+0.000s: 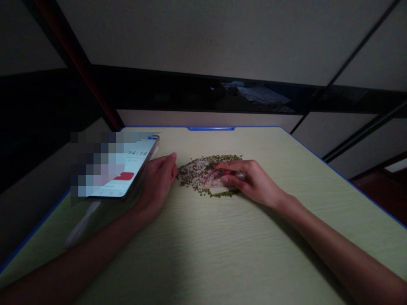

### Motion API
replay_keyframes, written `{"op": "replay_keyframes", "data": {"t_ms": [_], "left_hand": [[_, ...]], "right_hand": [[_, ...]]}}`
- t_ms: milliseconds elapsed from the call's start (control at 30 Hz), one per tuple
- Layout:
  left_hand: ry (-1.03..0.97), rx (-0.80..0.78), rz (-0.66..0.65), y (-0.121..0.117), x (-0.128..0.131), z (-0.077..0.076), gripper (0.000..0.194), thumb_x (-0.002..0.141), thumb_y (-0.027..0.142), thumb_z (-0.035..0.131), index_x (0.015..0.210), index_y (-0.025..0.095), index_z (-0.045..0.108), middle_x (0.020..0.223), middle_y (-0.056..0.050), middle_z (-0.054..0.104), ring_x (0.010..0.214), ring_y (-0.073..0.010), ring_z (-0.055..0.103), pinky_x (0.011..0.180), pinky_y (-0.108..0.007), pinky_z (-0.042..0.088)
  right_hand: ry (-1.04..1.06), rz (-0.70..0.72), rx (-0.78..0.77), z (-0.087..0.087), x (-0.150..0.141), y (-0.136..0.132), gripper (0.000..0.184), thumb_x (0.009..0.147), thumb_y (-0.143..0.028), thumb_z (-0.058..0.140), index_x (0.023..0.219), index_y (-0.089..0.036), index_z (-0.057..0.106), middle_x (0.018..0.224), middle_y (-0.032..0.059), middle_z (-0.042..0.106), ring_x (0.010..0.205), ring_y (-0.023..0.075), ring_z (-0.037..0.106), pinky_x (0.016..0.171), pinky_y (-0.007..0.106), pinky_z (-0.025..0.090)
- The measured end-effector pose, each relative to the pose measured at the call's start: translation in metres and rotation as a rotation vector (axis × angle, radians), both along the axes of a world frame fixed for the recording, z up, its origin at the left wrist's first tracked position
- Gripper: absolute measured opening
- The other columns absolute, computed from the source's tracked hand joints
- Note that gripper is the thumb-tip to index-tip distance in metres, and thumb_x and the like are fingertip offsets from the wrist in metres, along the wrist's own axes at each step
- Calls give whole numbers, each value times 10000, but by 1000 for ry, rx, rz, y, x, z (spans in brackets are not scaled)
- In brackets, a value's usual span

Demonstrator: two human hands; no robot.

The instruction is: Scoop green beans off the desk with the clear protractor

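Observation:
Green beans (190, 181) and pale rice-like grains (201, 167) lie mixed in a loose, flat heap on the table. My right hand (251, 180) reaches into the right side of the heap, fingers closed around a small red and silvery object (231, 173) whose kind I cannot make out. Beneath those fingers is a pale pinkish patch (211, 182), blurred. At the heap's left edge my left hand (160, 178) rests on its side with curled fingers; whatever is inside them is hidden. Right beside it is a phone (119, 186) with a lit screen, leaning at an angle.
The pale wooden-topped table (222, 245) has a blue rim, with a blue ledge (211, 128) at its far edge. A whitish strip, perhaps a cable (81, 226), runs below the phone. Behind the table stands a panelled cabinet front (203, 42) with a dark glossy band.

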State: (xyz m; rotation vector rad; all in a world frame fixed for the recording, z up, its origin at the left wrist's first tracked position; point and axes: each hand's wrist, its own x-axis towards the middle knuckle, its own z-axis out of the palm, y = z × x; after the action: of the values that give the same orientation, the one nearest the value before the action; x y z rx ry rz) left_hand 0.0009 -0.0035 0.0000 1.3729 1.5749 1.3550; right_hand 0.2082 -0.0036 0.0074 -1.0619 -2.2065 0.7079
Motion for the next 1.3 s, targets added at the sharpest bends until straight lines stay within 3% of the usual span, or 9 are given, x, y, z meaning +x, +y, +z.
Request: {"op": "replay_keyframes", "data": {"t_ms": [467,800,1300], "left_hand": [[-40,14,-9,0,0,-1,377,746,322,460,401,204,365,340,61,327,360,-88,307,411,-256,229],[-4,11,6,-1,1,1,375,760,316,445,411,199,370,336,64,332,360,-86,312,425,-250,243],[-27,22,3,0,0,-2,375,748,323,460,408,195,370,344,64,333,356,-79,308,407,-241,228]], "right_hand": [[20,-9,33,-1,-3,-1,312,788,-126,513,1061,-176,657,1045,72,681,909,204,629,796,316,477],[8,38,5,1,0,-3,310,801,-120,508,1074,-165,647,912,51,694,729,161,622,637,262,483],[0,11,-25,-2,-5,-4,313,793,-134,508,1073,-133,646,892,66,686,728,168,624,662,267,490]]}}
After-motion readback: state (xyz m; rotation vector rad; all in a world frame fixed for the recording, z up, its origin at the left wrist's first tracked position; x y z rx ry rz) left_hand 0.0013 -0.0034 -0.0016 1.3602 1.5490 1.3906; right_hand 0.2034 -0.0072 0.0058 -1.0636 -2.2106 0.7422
